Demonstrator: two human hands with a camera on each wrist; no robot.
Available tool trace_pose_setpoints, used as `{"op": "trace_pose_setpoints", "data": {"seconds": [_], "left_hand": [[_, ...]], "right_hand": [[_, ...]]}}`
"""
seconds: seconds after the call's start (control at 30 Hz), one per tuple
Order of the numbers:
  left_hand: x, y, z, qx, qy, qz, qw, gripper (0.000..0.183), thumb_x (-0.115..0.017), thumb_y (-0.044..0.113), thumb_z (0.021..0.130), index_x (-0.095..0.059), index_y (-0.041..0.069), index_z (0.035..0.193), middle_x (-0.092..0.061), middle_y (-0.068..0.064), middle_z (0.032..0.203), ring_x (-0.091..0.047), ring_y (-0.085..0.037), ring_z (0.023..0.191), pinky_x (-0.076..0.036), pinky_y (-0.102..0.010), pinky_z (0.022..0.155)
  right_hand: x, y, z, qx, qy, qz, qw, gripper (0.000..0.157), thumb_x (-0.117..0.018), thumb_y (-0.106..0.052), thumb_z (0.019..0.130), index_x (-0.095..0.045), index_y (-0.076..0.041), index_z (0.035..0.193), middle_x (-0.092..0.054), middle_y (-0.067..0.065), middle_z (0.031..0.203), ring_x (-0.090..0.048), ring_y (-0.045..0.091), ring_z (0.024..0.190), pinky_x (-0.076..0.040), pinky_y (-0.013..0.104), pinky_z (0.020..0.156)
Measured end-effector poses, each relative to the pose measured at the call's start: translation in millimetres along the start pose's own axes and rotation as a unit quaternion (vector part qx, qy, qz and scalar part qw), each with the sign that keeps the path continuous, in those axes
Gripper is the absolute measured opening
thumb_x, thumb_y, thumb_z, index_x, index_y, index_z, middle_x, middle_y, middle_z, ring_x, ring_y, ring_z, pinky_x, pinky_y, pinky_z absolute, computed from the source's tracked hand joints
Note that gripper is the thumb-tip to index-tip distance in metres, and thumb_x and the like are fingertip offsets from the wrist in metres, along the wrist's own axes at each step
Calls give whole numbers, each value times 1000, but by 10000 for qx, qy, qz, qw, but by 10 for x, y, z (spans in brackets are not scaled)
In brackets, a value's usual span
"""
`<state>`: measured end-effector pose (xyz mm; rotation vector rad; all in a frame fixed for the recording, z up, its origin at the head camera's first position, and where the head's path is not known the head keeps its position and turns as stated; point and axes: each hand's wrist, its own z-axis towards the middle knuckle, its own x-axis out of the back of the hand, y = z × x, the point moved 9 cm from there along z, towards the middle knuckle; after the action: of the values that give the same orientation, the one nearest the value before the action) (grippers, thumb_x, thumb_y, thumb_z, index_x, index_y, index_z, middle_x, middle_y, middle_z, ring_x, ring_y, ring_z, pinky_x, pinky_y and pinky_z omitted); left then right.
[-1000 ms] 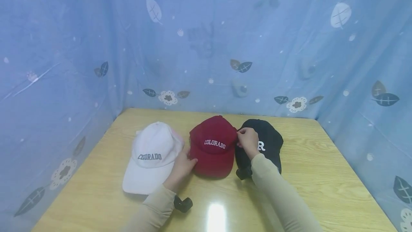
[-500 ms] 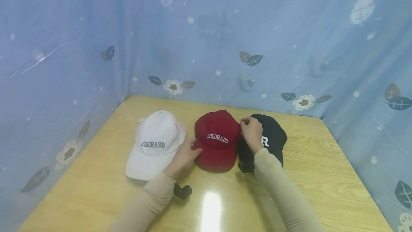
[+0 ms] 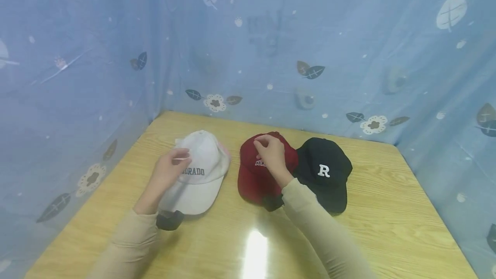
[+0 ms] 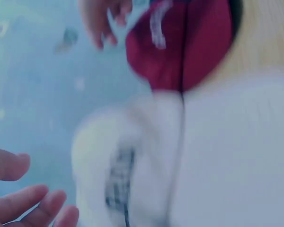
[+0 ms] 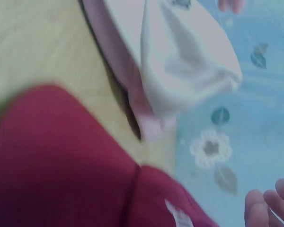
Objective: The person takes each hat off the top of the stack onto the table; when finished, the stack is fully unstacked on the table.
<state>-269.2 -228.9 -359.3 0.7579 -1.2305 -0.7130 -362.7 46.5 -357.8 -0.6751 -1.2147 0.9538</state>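
Observation:
Three baseball caps lie in a row on the wooden table. In the head view my left hand [image 3: 169, 175] hovers over the left side of the white cap [image 3: 203, 156], thumb and fingers parted with nothing between them. The left wrist view shows these loosely bent fingers [image 4: 31, 201] beside the blurred white crown. My right hand [image 3: 271, 154] is above the red cap [image 3: 249, 182], covering part of its lettering. Its loosely bent fingers [image 5: 258, 208] hold nothing in the right wrist view. To the right sits the black cap [image 3: 325, 171] with a white R.
A blue curtain [image 3: 248, 46] with leaf and flower prints surrounds the table on the back and both sides. Bare wood of the table [image 3: 391, 201] shows right of the black cap. Dark wrist-camera parts [image 3: 169, 220] stick out below my left wrist.
My left hand has left the red cap's side and moved left to the white cap. My right hand has let go of the red cap's right edge and shifted left over it.

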Motion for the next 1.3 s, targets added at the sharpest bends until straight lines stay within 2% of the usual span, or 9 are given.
{"op": "trace_pose_setpoints", "data": {"seconds": [0.1, 0.2, 0.3, 0.47, 0.6, 0.73, 0.97, 1.13, 1.3], "left_hand": [[247, -270, -120, 303, 39, 326, 9990, 41, -52, 21, 94, -49, -6, 125, -55, -28, 119, -53, -44, 107, -44, -51, 90], [379, -540, -257, 600, -110, 552, 9966, 48, -48, 28, 96, -45, -8, 128, -50, -31, 123, -49, -47, 110, -43, -54, 89], [400, -799, -392, 938, -421, 614, 9928, 55, -43, 33, 97, -40, -10, 131, -45, -33, 128, -45, -48, 113, -46, -53, 85], [256, -1099, -600, 1506, -827, 301, 9847, 62, -45, 37, 97, -34, -11, 134, -39, -33, 133, -42, -47, 118, -44, -52, 89], [157, -1155, -678, 1701, -788, 256, 9819, 60, -49, 35, 94, -39, -12, 131, -42, -32, 131, -40, -47, 119, -36, -56, 97], [132, -1143, -652, 1587, -638, 405, 9844, 54, -51, 32, 94, -45, -13, 125, -46, -33, 127, -41, -48, 117, -34, -58, 96], [74, -1213, -681, 1962, -695, -626, 9761, 56, -54, 28, 93, -41, -12, 129, -43, -32, 130, -43, -43, 118, -40, -50, 96], [99, -1147, -693, 2057, -700, -1412, 9658, 61, -55, 34, 92, -36, -6, 135, -40, -25, 136, -41, -36, 123, -36, -48, 101], [200, -1000, -649, 1902, -583, -1252, 9720, 65, -55, 39, 91, -36, -4, 136, -45, -24, 133, -48, -30, 116, -41, -41, 97]], "right_hand": [[-258, 18, -44, -269, -323, 152, 9990, 21, -62, -20, 89, -67, -7, 105, -68, 12, 84, -63, 26, 56, -51, 26, 47], [-504, 51, -86, -437, -649, 247, 9966, 24, -61, -20, 89, -66, -5, 107, -68, 13, 84, -64, 31, 60, -53, 28, 49], [-718, 94, -128, -557, -943, 378, 9933, 26, -60, -19, 89, -65, -2, 109, -68, 13, 88, -65, 35, 64, -55, 34, 52], [-938, 212, -192, -700, -1140, 564, 9894, 26, -61, -20, 88, -66, 0, 105, -68, 13, 86, -65, 35, 63, -55, 38, 55], [-996, 252, -218, -672, -1087, 446, 9908, 27, -64, -23, 87, -66, -1, 102, -67, 12, 81, -65, 30, 60, -55, 34, 54], [-1026, 255, -213, -629, -944, 368, 9929, 25, -63, -22, 87, -65, -1, 99, -67, 11, 78, -65, 29, 57, -54, 29, 49], [-1030, 226, -231, -455, -603, 305, 9967, 15, -64, -16, 86, -67, -3, 92, -67, 10, 78, -62, 20, 53, -50, 23, 47], [-947, 126, -214, -385, -369, 371, 9979, 13, -64, -14, 86, -68, -4, 93, -68, 11, 84, -62, 20, 52, -51, 24, 48], [-814, -80, -162, -151, -333, 506, 9981, 12, -62, -13, 88, -66, -3, 89, -68, 12, 84, -66, 27, 61, -54, 29, 54]]}}
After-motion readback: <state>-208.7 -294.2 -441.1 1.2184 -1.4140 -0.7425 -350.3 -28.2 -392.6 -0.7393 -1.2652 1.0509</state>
